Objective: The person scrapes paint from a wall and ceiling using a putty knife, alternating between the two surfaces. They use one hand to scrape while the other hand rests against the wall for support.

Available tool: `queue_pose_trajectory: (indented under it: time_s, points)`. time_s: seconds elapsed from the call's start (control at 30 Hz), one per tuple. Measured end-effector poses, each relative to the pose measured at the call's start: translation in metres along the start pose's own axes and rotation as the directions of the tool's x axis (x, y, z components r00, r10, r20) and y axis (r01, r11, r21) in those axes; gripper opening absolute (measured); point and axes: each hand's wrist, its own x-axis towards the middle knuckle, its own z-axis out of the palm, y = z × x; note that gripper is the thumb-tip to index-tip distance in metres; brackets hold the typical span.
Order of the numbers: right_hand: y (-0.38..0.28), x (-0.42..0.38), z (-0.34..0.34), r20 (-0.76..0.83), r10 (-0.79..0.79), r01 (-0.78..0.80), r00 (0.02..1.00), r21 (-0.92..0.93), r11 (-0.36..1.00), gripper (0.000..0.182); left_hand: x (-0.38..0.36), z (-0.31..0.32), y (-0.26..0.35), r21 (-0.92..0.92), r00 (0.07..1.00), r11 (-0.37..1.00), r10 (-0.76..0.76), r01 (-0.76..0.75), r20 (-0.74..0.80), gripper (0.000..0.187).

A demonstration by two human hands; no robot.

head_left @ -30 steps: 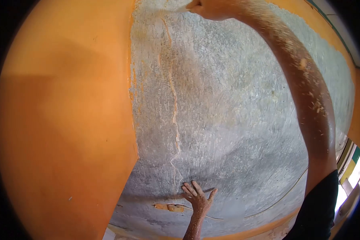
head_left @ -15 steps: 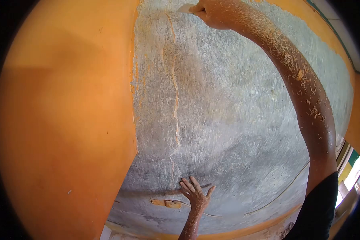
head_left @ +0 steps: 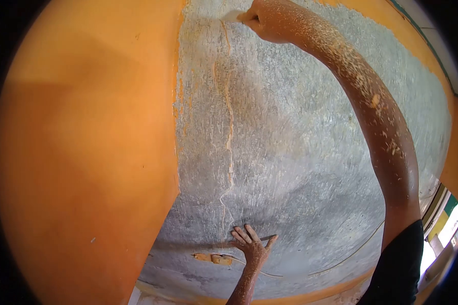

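Note:
High on the scraped grey wall (head_left: 310,132), my right hand (head_left: 269,21) is closed around a scraper (head_left: 232,16). Its pale, blurred blade points left, close to the top of a long crack (head_left: 231,127) that runs down the wall. Most of the handle is hidden in my fist. Flakes of paint cover my right forearm. Lower down, my left hand (head_left: 252,247) lies against the wall with its fingers spread, just below the crack's lower end. It holds nothing, and dust coats its fingers.
An orange painted wall surface (head_left: 86,152) fills the left side. Near my left hand is a small orange-stained box (head_left: 221,260) on the wall, with a cable (head_left: 341,264) running right. At the right edge is a bright opening (head_left: 450,226).
The scraper in my right hand has moved left across the wall, closer to the crack. The view has shifted slightly. My left hand stays spread on the wall in about the same place.

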Motion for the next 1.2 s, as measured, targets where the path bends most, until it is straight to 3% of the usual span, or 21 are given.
queue_pose_trajectory:
  time_s: [0.13, 0.23, 0.33, 0.43, 0.63, 0.73, 0.77, 0.87, 1.07, 1.13, 1.2]
  points:
    - [0.000, -0.004, 0.004, -0.071, -0.117, 0.115, 0.991, -0.031, 0.993, 0.037, -0.003, 0.003, -0.005, 0.007, 1.000, 1.000, -0.001, 0.001, 0.019, 0.124]
    - [-0.012, -0.003, -0.005, 0.039, 0.004, -0.004, 0.999, 0.001, 1.000, 0.036, -0.005, 0.005, -0.003, 0.011, 1.000, 1.000, 0.001, -0.001, 0.004, 0.125]
    - [-0.013, -0.005, -0.011, 0.034, -0.021, 0.021, 0.999, -0.014, 1.000, 0.036, -0.002, 0.004, -0.005, 0.012, 1.000, 1.000, -0.008, 0.008, 0.020, 0.125]
    - [-0.017, 0.005, 0.002, -0.067, -0.087, 0.085, 0.994, -0.023, 0.996, 0.037, -0.003, 0.006, -0.003, -0.007, 1.000, 1.000, -0.020, 0.020, 0.021, 0.126]
    - [-0.024, -0.001, -0.013, 0.053, 0.028, -0.028, 0.998, -0.013, 1.000, 0.033, -0.001, 0.004, -0.004, -0.003, 1.000, 1.000, -0.013, 0.013, -0.001, 0.125]
    - [-0.028, 0.003, -0.002, -0.007, -0.036, 0.036, 0.999, -0.006, 0.999, 0.033, -0.006, 0.004, -0.002, -0.012, 1.000, 1.000, -0.023, 0.023, 0.021, 0.125]
    - [-0.026, 0.001, -0.005, 0.067, -0.021, 0.024, 0.998, -0.041, 0.999, 0.035, -0.004, 0.004, -0.003, -0.022, 0.999, 0.999, -0.033, 0.034, 0.034, 0.125]
    - [-0.024, 0.003, 0.004, -0.059, 0.058, -0.059, 0.997, -0.015, 0.998, 0.035, -0.004, 0.000, -0.003, 0.001, 0.999, 1.000, -0.018, 0.018, 0.030, 0.126]
    - [-0.006, 0.013, 0.000, -0.073, 0.058, -0.051, 0.996, 0.091, 0.995, 0.040, -0.002, 0.008, -0.006, -0.019, 0.995, 1.000, -0.002, 0.000, -0.100, 0.124]
    - [0.017, -0.005, 0.006, -0.161, -0.056, 0.061, 0.985, 0.024, 0.998, 0.026, -0.001, 0.008, -0.006, -0.017, 0.999, 1.000, 0.006, -0.007, -0.039, 0.130]
    - [0.040, -0.017, 0.024, -0.233, -0.115, 0.121, 0.966, 0.012, 0.993, 0.024, -0.004, 0.007, -0.006, 0.005, 0.999, 1.000, 0.011, -0.011, -0.033, 0.132]
